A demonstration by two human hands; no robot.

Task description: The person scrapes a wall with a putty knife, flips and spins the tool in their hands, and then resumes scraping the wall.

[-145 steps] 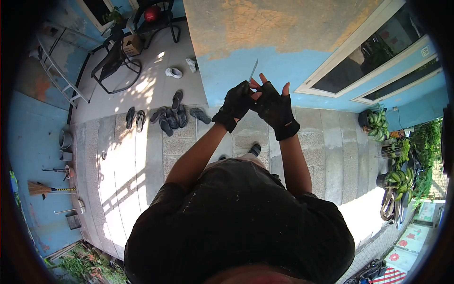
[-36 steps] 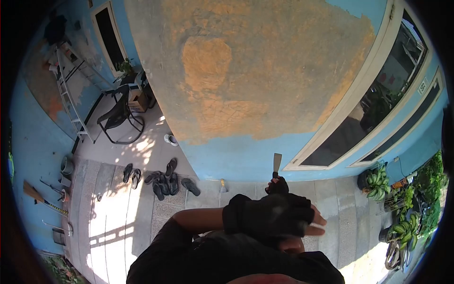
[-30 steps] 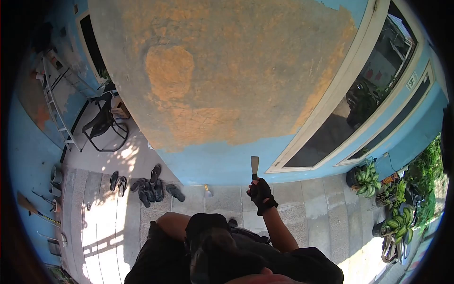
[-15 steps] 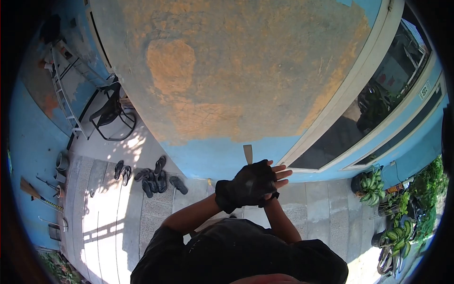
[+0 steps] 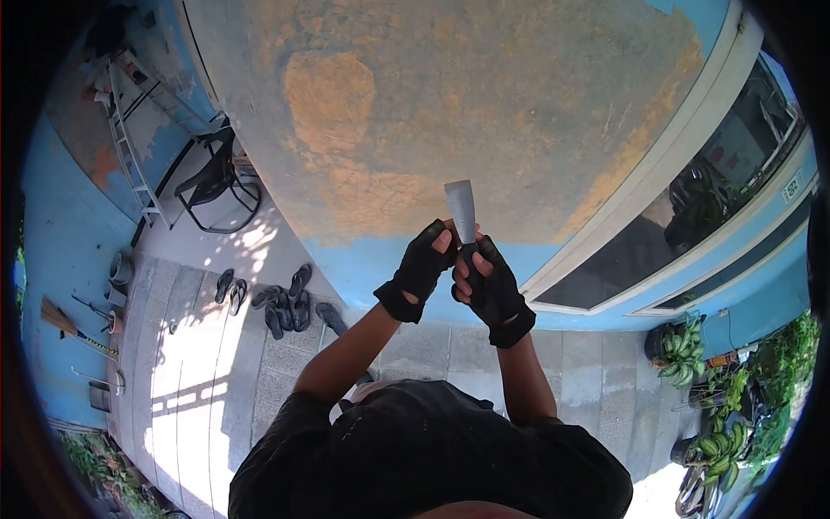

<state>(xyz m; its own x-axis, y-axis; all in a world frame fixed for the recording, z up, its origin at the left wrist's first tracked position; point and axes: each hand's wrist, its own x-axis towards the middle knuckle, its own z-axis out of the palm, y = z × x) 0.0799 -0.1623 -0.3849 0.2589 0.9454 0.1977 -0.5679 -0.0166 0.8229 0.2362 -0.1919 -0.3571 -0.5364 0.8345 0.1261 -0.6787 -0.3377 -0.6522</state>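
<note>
My right hand (image 5: 489, 281), in a black fingerless glove, is closed around the dark handle of a scraper (image 5: 462, 208). Its flat metal blade points up, widening toward the end, in front of the wall. My left hand (image 5: 424, 266), gloved the same way, is beside the lower blade with its fingers curled and thumb folded in. Its fingertips come up against the blade's left edge; whether they grip it or something small is hidden. Behind the blade rises a wall (image 5: 519, 112) with bare grey and orange patches above a blue painted strip.
Several dark sandals (image 5: 281, 311) lie on the paved floor at left. A black chair (image 5: 216, 182) and a ladder (image 5: 130, 147) stand farther back. A broom (image 5: 60, 318) leans on the left wall. At right are a window (image 5: 622, 242) and potted plants (image 5: 683, 355).
My hands, overlapped before with the right fingers stretched out, have moved up and come apart. The right fingers now wrap the scraper's handle, and more of the blade shows.
</note>
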